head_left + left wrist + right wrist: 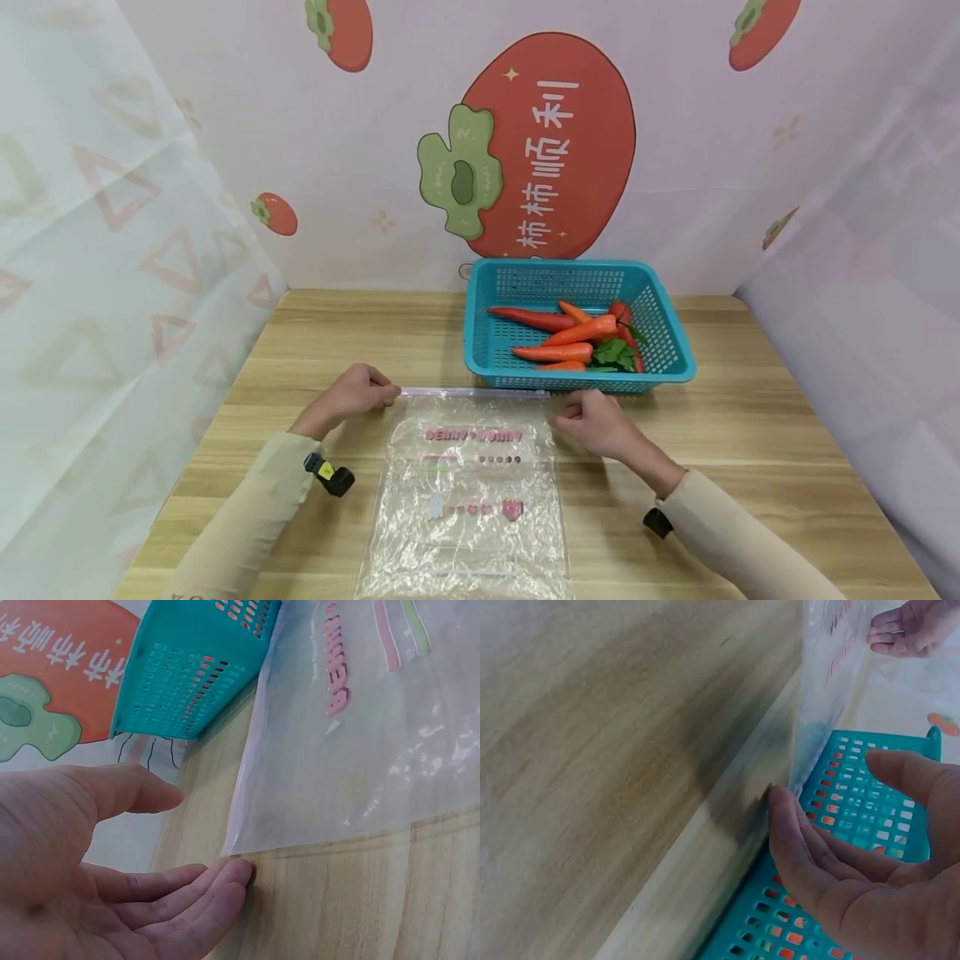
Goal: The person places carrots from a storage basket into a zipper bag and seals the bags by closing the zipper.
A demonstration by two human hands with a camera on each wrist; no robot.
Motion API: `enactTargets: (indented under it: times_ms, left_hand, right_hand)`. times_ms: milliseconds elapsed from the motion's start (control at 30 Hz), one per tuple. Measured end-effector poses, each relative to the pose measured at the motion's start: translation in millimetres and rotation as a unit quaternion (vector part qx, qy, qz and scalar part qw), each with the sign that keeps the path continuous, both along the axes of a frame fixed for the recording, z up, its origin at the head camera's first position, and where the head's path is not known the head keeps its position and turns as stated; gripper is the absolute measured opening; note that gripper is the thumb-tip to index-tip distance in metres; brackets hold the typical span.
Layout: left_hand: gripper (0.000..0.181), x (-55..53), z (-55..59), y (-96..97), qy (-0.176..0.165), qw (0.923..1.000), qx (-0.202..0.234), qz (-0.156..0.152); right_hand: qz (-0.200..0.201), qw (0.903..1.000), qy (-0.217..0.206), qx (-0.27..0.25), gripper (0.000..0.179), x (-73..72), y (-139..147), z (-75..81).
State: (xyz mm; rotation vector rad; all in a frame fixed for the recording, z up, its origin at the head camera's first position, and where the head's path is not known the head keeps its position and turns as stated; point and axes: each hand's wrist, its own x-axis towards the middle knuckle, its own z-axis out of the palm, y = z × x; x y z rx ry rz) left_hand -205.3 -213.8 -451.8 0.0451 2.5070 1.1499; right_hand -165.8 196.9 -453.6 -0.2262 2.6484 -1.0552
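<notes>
A clear plastic zip bag (468,487) with pink lettering and small pink pictures lies flat on the wooden table, its pale zip strip (472,392) running along the far edge. At the strip's left end is my left hand (356,392); the left wrist view has its fingertips (238,871) right at the bag's corner, thumb well apart from them. My right hand (596,422) is by the opposite corner, fingers bent, and the right wrist view shows a gap between thumb and fingers with nothing in it. Neither hand grips the bag.
Just beyond the bag stands a blue-green plastic basket (675,367). In it are several orange carrots (555,353), a long red pepper (532,318) and green leaves (613,355). A printed cloth (375,167) hangs behind the table, with cloth at both sides too.
</notes>
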Motion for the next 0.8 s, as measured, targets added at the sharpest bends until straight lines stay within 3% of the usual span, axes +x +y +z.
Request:
enactTargets:
  times_ms: [200,433,633,800]
  left_hand:
    - [0.038,-4.1,0.6,5.3,-0.033,0.9993,0.015,0.012]
    - [0.033,-4.6,-5.8,5.5,-0.033,0.9987,0.039,-0.007]
    - [0.029,-2.6,-13.3,4.9,-0.035,0.9974,0.063,-0.004]
    - [0.021,1.1,-15.0,4.3,-0.023,0.9964,0.081,-0.002]
  right_hand:
    - [-0.033,0.9967,-0.052,-0.053,0.028,-10.1,-3,-7.6]
    - [-0.075,0.9870,-0.095,-0.106,0.023,-18.4,-4,-16.4]
    - [-0.042,0.9888,-0.101,-0.102,0.035,-17.3,-3,-15.4]
    - [-0.008,0.9916,-0.081,-0.100,0.030,-12.1,-3,-13.8]
